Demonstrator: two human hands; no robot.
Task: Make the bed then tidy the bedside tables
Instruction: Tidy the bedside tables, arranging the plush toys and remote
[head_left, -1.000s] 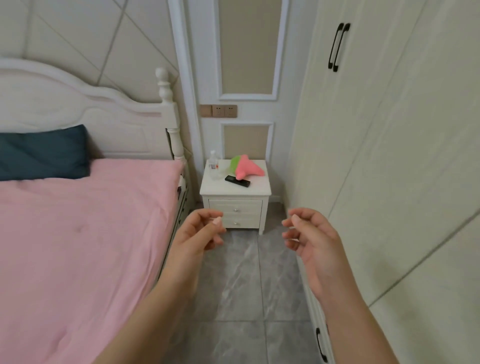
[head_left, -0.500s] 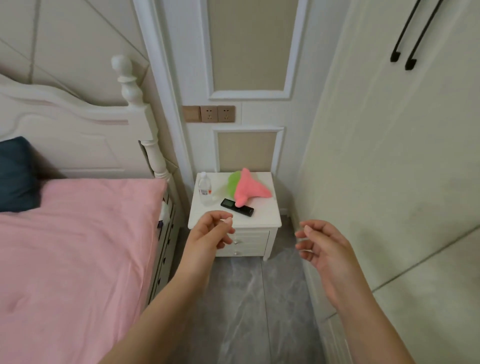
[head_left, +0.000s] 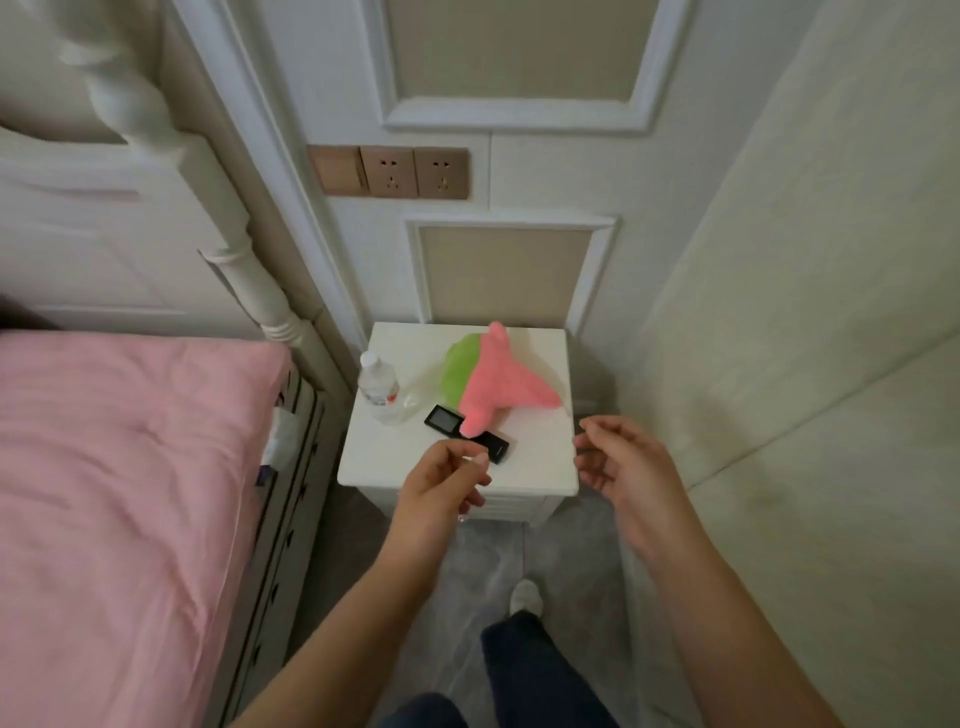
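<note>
Both hands, left and right, hover empty and half-curled over the table; lift the plush toy before the remote beneath.

Left hand and right hand raised, empty, fingers loosely curled

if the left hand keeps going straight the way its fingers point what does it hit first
Most likely the black remote: the left hand points forward over the front of the bedside table, fingertips just short of the remote's near end. The pink and green plush toy lies right behind it. Height above the tabletop is unclear.
</note>
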